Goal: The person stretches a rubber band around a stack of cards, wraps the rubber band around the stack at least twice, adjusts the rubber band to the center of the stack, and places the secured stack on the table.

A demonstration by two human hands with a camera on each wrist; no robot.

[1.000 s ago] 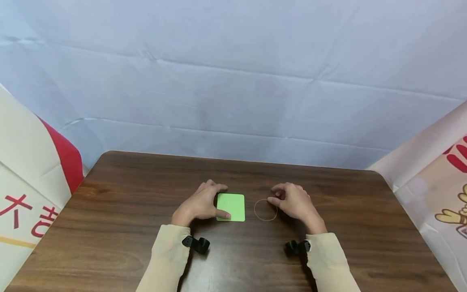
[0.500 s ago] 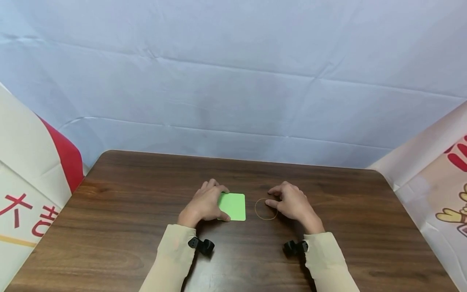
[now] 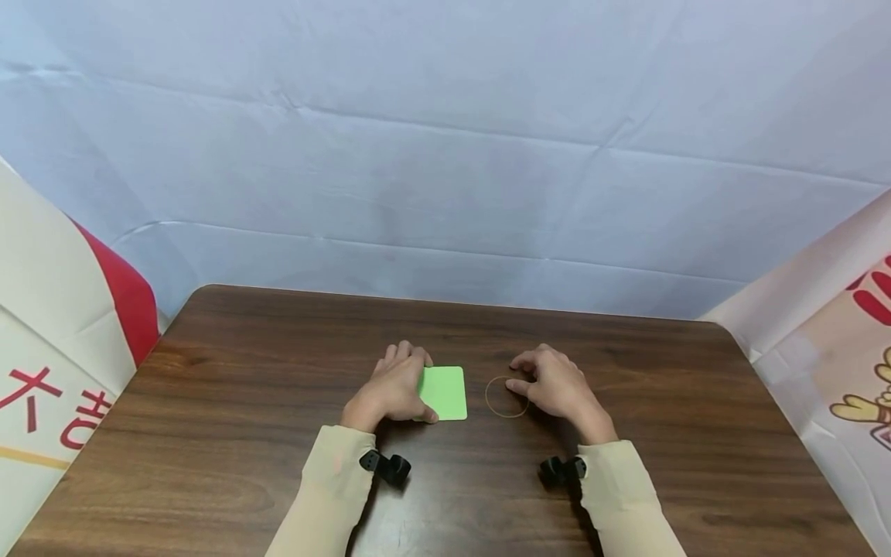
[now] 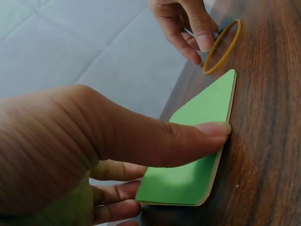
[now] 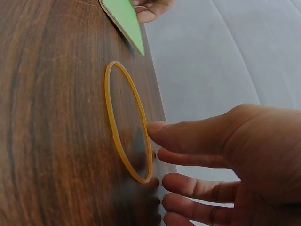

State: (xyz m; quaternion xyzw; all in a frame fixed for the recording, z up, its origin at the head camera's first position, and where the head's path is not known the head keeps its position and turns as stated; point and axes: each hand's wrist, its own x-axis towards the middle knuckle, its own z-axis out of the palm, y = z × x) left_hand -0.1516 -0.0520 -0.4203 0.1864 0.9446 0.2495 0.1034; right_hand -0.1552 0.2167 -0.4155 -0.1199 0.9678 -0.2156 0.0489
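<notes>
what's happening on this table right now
A person's left hand holds a green square across its near and far edges. Their right hand is beside a thin yellow band, thumb tip right at the loop; whether it touches is hard to tell. The band lies on the wooden table, apart from the green square.

Dark brown wood-grain table [image 3: 244, 425], 12 o'clock = far edge as seen from the head; grain runs roughly 9 to 3 o'clock. Rounded far corners at about 10 and 2, dull pale sheen on the surface toward 6. Directly on it, near the middle: light green square pad with rounded corners and a thin tan edge [image 3: 444, 393], lying flat, material unclear. At the pad's 3 o'clock, near but apart: thin yellow-orange rubber band [image 5: 107, 94], lying as an open, roughly round loop, tabletop visible inside.
</notes>
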